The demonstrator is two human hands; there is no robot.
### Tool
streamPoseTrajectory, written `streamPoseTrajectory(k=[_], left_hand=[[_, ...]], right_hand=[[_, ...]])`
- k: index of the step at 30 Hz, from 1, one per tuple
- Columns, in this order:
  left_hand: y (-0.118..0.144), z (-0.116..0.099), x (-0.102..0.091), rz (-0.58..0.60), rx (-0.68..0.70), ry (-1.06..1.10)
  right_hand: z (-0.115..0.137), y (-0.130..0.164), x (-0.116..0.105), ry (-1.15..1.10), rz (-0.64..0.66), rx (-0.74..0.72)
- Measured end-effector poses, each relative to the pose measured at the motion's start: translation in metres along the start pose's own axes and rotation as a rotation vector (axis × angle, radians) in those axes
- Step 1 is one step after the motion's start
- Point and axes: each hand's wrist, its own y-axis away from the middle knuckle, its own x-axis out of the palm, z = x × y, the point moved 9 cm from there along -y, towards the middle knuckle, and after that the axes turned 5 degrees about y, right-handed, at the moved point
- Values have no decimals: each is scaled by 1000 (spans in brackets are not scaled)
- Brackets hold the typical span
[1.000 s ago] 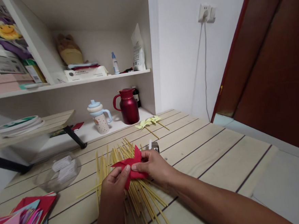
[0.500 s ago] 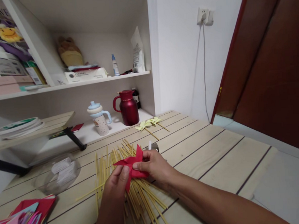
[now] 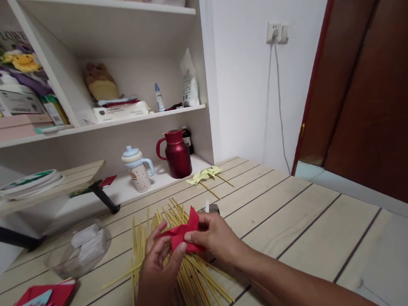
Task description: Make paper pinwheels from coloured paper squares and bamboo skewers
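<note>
A red paper pinwheel (image 3: 179, 235), its points folded, is held above a pile of thin yellow sticks (image 3: 195, 284). My right hand (image 3: 215, 236) pinches its right side, thumb on top and fingers behind. At the pinwheel's left edge, my left hand (image 3: 160, 256) has its fingers curved and apart, the thumb close against the lower edge; whether that thumb touches the paper I cannot tell. Behind the right hand a small dark-grey object (image 3: 214, 208) with a white strip is partly hidden. Two pale yellow pinwheels (image 3: 200, 176) on sticks lie further back on the table.
On the slatted table (image 3: 292, 216), a clear round container (image 3: 107, 239) with white packets and a stack of coloured paper (image 3: 43, 299) lie left. A small raised shelf (image 3: 83, 173) stands behind them. A red jug (image 3: 178, 157) and a blue-lidded cup (image 3: 139, 174) stand at the back.
My left hand has loosened from the red pinwheel, its fingers spreading and shifting slightly left. My right hand keeps its pinch. The view has tilted slightly upward.
</note>
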Motion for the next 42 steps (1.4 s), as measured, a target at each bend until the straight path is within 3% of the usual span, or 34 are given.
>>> streamPoseTrajectory(k=[5, 12, 29, 42], left_hand=[[1, -2, -3, -7, 38, -18], [0, -9, -10, -37, -13, -79], [8, -17, 3, 30, -104, -168], [11, -22, -11, -5, -238, -343]], right_hand=[[4, 0, 3, 54, 39, -52], [8, 3, -1, 51, 12, -44], [11, 5, 1, 101, 18, -64], [3, 4, 3, 71, 47, -32]])
